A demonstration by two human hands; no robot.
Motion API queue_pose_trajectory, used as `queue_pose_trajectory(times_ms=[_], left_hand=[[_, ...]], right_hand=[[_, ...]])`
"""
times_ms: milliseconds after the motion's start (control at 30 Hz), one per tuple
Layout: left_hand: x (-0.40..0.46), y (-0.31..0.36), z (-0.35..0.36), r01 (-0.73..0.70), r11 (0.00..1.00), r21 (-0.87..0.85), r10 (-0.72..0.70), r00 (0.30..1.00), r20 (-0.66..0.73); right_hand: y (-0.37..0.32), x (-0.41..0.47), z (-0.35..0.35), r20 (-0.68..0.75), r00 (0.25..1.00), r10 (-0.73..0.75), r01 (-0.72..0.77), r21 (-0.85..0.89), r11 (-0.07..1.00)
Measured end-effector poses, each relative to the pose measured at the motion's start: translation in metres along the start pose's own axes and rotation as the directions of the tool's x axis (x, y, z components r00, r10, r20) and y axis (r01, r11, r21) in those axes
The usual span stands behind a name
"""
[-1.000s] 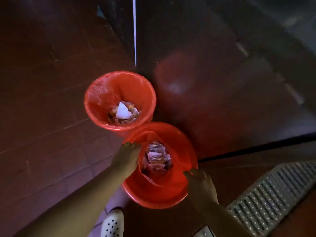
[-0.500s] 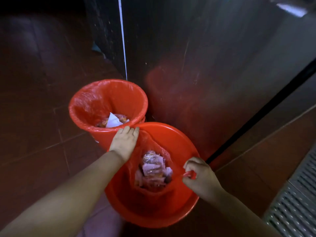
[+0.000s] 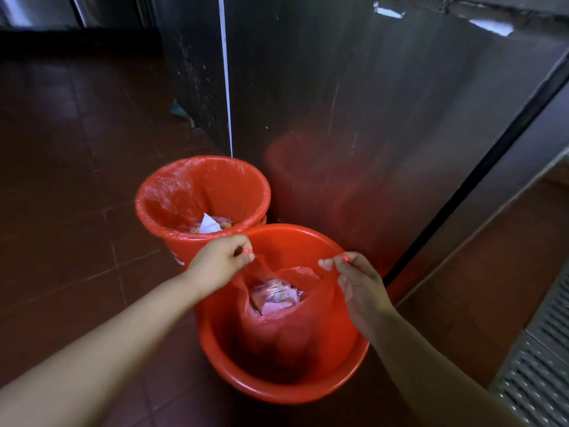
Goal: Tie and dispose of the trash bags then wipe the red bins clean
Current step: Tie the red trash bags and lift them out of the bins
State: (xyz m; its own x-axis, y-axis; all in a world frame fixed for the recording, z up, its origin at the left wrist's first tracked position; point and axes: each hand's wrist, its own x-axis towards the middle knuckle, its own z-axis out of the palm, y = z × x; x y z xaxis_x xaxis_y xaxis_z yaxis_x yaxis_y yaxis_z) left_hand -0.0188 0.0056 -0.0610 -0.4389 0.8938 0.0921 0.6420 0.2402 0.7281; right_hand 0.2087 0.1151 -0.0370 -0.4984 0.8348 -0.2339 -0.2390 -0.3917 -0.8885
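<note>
Two red bins stand on the floor. The near bin (image 3: 295, 386) holds a red trash bag (image 3: 289, 331) with wrappers and paper inside. My left hand (image 3: 220, 261) pinches the bag's left edge above the rim. My right hand (image 3: 358, 280) pinches the bag's right edge. The bag's mouth is lifted off the rim and stretched between both hands. The far bin (image 3: 184, 241) is lined with a red bag (image 3: 172, 192) folded over its rim, with a white scrap and other trash at the bottom.
A stainless steel cabinet (image 3: 369, 103) rises right behind the bins. The floor is dark red tile (image 3: 67, 180). A metal drain grate (image 3: 535, 365) runs along the right edge. Open floor lies to the left.
Both hands have gone from resting on the near bin's rim to pinching the bag's edges and lifting them above the rim. The view has tilted up toward the cabinet.
</note>
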Motion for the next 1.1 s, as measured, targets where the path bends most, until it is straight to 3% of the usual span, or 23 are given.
queue_pose_trajectory(times_ms=[67,100,167,233,333,433,500,567,633,733,933,1100], left_hand=[[-0.011,0.009,-0.013,-0.025,0.991,-0.132,0.025,1.0,-0.002],[-0.016,0.015,-0.018,-0.038,0.986,-0.164,0.038,0.999,-0.001],[-0.026,0.026,-0.022,-0.065,0.977,-0.201,0.071,0.997,0.021],[-0.036,0.036,-0.017,-0.114,0.971,-0.209,0.125,0.991,0.041],[-0.045,0.047,0.0,-0.17,0.957,-0.234,0.197,0.976,0.096],[-0.047,0.042,0.009,-0.189,0.953,-0.237,0.22,0.969,0.111],[-0.044,0.028,0.007,-0.134,0.971,-0.198,0.143,0.989,0.029],[-0.041,0.014,0.008,-0.061,0.997,-0.047,0.06,0.998,-0.033],[-0.039,0.009,0.018,-0.035,0.999,-0.019,0.036,0.998,0.049],[-0.036,0.014,0.04,-0.056,0.99,-0.129,0.076,0.985,0.153],[-0.033,0.018,0.051,-0.088,0.973,-0.212,0.094,0.995,0.017],[-0.043,0.024,0.05,-0.152,0.915,-0.373,0.15,0.988,-0.035]], right_hand=[[0.003,0.004,0.011,0.04,0.998,-0.05,0.048,0.04,0.998],[0.006,0.005,0.016,0.057,0.995,-0.08,0.082,-0.041,0.996],[0.022,0.006,0.024,0.144,0.981,-0.127,0.171,-0.358,0.918],[0.045,0.001,0.031,0.273,0.96,-0.058,0.213,-0.582,0.785],[0.076,-0.006,0.039,0.396,0.918,0.019,0.261,-0.64,0.723],[0.088,-0.002,0.042,0.37,0.923,-0.104,0.35,-0.698,0.625],[0.09,0.004,0.038,0.332,0.932,-0.143,0.349,-0.721,0.599],[0.088,0.004,0.033,0.253,0.959,-0.129,0.275,-0.707,0.651],[0.085,0.004,0.029,0.228,0.97,-0.084,0.222,-0.69,0.689],[0.078,0.004,0.025,0.27,0.963,-0.011,0.19,-0.647,0.738],[0.059,0.012,0.012,0.343,0.928,0.143,0.14,-0.68,0.72],[0.051,0.025,0.007,0.464,0.857,0.224,0.068,-0.533,0.843]])
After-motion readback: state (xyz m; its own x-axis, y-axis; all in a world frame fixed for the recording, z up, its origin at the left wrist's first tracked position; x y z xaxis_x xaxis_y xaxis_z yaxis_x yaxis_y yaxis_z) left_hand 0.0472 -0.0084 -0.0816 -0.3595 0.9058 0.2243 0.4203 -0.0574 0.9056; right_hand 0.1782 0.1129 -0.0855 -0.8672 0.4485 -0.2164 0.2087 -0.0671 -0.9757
